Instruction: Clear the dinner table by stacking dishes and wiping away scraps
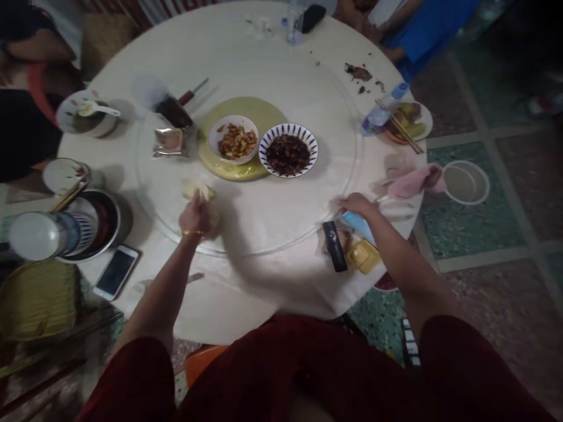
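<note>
My left hand (196, 215) is closed on a crumpled pale tissue (199, 190), pressed down on the glass turntable (343, 176) of the round white table (246, 53). A gold bangle circles that wrist. My right hand (357, 204) rests at the table's right edge, fingers curled over something pale, just above a blue packet (358, 225). A black oblong object (334, 246) and a yellow container (364, 256) lie beside that forearm. On the turntable stand a white bowl of chopped food (233, 139) and a blue-rimmed bowl of dark food (288, 150).
A white phone (116, 272), stacked bowls (94, 225) and a cup sit at the left edge. A pink cloth (413, 181), a water bottle (382, 108) and a plate with chopsticks (409, 123) lie right. Another person sits at far left. A white pot (466, 181) stands on the floor.
</note>
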A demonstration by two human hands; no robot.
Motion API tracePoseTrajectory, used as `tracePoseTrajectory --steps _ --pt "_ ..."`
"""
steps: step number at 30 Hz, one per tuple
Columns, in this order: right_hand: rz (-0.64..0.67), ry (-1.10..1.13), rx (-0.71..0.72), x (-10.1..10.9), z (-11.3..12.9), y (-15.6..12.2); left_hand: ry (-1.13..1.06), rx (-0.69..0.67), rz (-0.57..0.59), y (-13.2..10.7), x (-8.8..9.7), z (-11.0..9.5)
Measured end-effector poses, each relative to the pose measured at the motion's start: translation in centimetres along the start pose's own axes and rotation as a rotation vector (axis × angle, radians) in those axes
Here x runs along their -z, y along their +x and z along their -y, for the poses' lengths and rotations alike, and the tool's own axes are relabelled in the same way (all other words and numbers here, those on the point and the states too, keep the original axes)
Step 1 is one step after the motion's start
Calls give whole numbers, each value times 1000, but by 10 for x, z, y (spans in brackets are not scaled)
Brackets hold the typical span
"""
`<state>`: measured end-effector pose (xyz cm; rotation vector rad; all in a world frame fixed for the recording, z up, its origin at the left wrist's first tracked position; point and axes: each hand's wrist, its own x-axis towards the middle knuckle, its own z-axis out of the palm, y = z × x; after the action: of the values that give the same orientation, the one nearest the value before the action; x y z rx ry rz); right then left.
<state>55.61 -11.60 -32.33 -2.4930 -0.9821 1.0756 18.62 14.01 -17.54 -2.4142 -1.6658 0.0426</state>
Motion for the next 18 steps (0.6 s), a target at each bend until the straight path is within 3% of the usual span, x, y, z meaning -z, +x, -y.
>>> tracePoseTrajectory --steps 1,3,6,8,10,13,18 --pt "2 10 9 -3 1 -2 -3 58 -15 12 0 -8" --pt "16 33 23 -7 3 -5 -17 41 26 12 -6 -38" --pt "-34 36 -7 -10 9 -17 -7 -190 115 -31 -21 -89" --pt "-139 24 -49 -16 15 -35 11 -325 140 -65 -31 -110" --pt "-293 -19 -30 -30 21 -58 29 -404 148 -87 -36 -119" --pt "-478 -111 130 -64 26 -91 51 -450 162 -99 -37 -115" --pt "-523 -166 373 -112 13 -110 57 -445 160 -105 -37 -104"
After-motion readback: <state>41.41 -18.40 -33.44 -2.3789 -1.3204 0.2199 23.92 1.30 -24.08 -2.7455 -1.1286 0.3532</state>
